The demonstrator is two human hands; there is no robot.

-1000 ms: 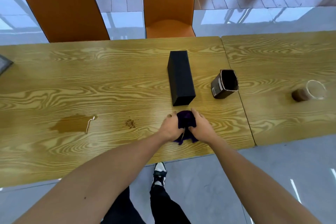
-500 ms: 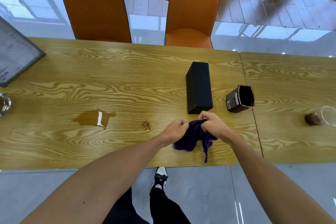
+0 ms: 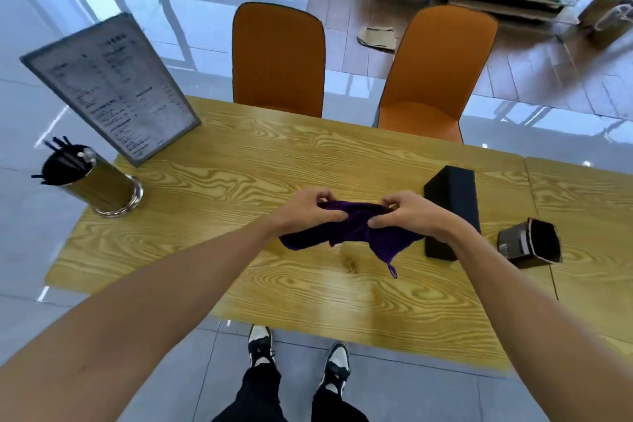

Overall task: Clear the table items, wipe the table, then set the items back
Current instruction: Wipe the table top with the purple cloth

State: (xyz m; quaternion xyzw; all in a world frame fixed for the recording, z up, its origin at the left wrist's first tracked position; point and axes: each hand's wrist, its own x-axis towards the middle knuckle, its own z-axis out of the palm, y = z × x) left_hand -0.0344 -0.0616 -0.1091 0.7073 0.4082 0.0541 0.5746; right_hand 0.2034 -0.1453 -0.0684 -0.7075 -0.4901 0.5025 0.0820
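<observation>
A purple cloth (image 3: 356,231) hangs stretched between both hands above the wooden table (image 3: 239,181). My left hand (image 3: 310,211) pinches its left edge and my right hand (image 3: 402,216) pinches its right edge. A small loop dangles from the cloth's lower corner. A brown stain (image 3: 349,262) marks the table just under the cloth. A long black box (image 3: 452,202) lies to the right of my right hand. Beyond it a dark square cup (image 3: 531,243) lies on its side.
A metal holder with black straws (image 3: 89,178) stands at the table's left end, with a tilted menu board (image 3: 109,86) behind it. Two orange chairs (image 3: 279,58) stand at the far side. A second table (image 3: 582,188) adjoins on the right. My shoes (image 3: 260,346) stand at the near edge.
Both hands lifted the bunched cloth off the table and pulled it open between them. The view swung left, bringing the menu board and straw holder into sight.
</observation>
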